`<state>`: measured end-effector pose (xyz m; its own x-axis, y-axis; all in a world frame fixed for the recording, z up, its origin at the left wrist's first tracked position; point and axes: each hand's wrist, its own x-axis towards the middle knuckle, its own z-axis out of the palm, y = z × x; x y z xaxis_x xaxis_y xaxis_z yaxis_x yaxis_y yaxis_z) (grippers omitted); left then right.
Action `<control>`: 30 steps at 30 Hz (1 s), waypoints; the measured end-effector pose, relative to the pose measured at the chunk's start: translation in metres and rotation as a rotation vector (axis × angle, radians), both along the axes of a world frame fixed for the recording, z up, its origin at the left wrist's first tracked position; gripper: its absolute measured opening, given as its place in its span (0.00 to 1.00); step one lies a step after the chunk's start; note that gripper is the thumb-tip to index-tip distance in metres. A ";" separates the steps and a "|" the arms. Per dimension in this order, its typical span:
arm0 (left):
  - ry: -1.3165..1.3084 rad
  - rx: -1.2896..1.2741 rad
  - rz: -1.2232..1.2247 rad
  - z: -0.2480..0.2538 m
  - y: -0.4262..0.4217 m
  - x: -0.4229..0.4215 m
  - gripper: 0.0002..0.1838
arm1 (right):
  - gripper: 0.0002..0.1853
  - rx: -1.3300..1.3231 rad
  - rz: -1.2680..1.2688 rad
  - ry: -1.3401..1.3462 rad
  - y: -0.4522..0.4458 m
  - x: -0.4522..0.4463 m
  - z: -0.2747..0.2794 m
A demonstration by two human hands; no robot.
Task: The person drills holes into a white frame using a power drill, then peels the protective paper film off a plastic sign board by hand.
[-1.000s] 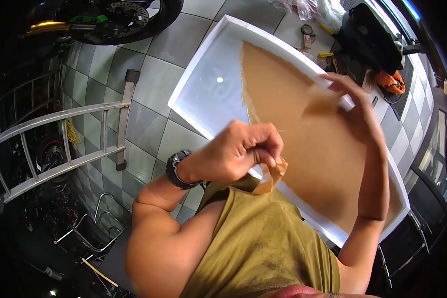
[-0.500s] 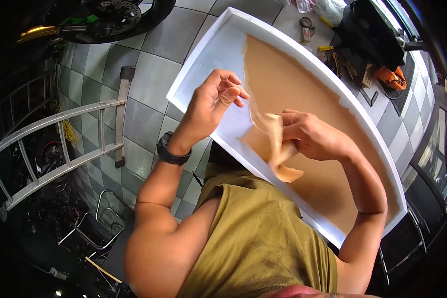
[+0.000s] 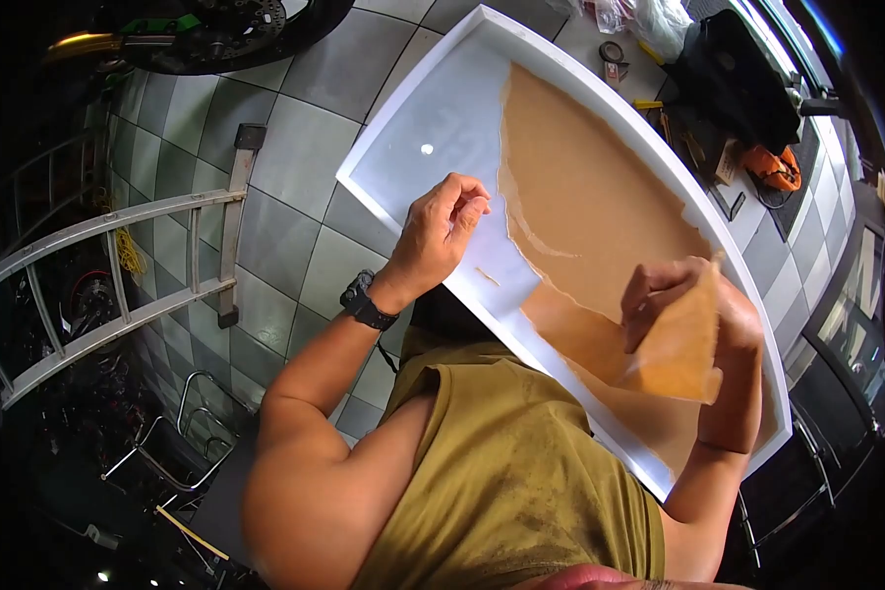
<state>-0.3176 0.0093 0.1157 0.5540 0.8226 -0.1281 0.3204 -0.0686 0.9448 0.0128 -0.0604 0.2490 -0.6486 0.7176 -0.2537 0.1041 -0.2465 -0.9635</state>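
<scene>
A large white panel (image 3: 393, 128) with raised edges and one curved side lies before me. Torn brown paper (image 3: 580, 167) covers most of its inner face, leaving a bare pale area on the left. My right hand (image 3: 674, 295), closed, holds a peeled flap of brown paper (image 3: 683, 339) that bends up over the panel's right part. Over the bare area, my left hand (image 3: 441, 228) has its fingers curled in with thumb and fingertips close together; anything between them is too small to make out. Below it lies a thin paper scrap (image 3: 488, 277).
A metal ladder (image 3: 118, 216) stands at the left on the tiled floor (image 3: 300, 187). Part of a motorcycle wheel (image 3: 305, 39) shows at the top left. Beyond the panel are a tape roll (image 3: 611, 51), a black item (image 3: 737, 79) and an orange item (image 3: 775, 167).
My right hand has moved right, pulling the paper flap with it, and a wider piece now shows. My left hand has come slightly down and right, its fingers curled tighter.
</scene>
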 end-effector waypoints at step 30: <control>-0.951 -0.764 -0.046 0.049 0.038 0.047 0.38 | 0.13 0.886 -0.397 -0.754 0.074 -0.095 -0.036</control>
